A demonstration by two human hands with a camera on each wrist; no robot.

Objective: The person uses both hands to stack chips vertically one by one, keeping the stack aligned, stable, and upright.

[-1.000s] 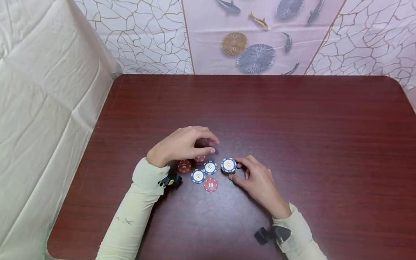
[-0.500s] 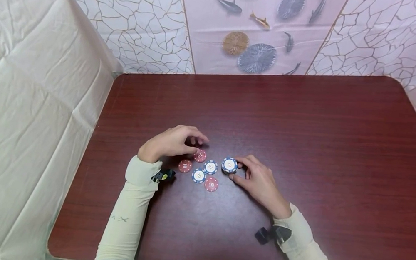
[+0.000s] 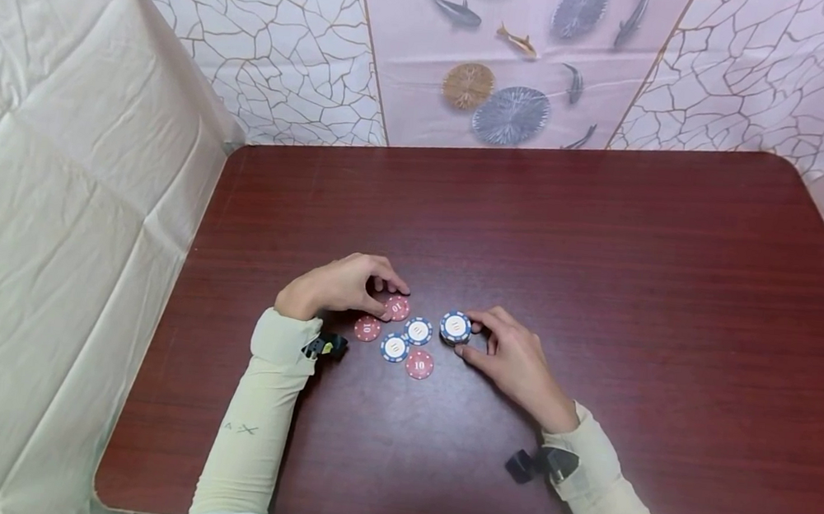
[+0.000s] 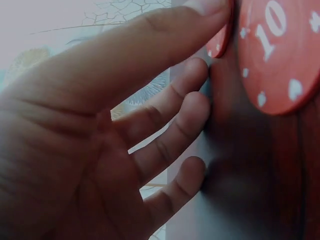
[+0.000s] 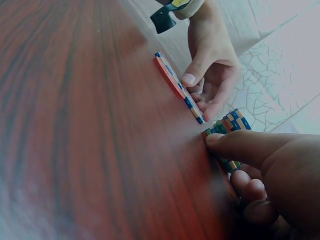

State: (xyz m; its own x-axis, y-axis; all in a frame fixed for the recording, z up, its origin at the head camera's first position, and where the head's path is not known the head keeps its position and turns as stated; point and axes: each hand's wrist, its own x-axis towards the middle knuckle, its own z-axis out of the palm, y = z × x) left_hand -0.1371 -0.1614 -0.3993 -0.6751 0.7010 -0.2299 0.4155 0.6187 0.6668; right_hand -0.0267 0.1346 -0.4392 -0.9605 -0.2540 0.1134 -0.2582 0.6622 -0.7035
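Observation:
In the head view, my left hand (image 3: 349, 286) is over a red poker chip (image 3: 397, 308) marked 10, its thumb and index finger at opposite edges of the chip. The left wrist view shows the thumb overlapping that chip (image 4: 218, 44), with the other fingertips down at the tabletop. My right hand (image 3: 514, 362) holds a stack of poker chips (image 3: 455, 326) topped by a blue-and-white one. In the right wrist view, the thumb presses the side of this stack (image 5: 234, 121), whose edges show several colours.
Between the hands lie two blue-and-white chips, the upper chip (image 3: 418, 331) and the lower chip (image 3: 394, 347), plus a red chip (image 3: 420, 365). Another red chip (image 3: 367, 329) lies by the left wrist. The brown table (image 3: 606, 251) meets a patterned cloth backdrop (image 3: 283, 46).
My left hand has drawn back leftward from beyond the chips, then lowered so thumb and index finger meet the upper red chip. The right hand keeps its hold on the stack.

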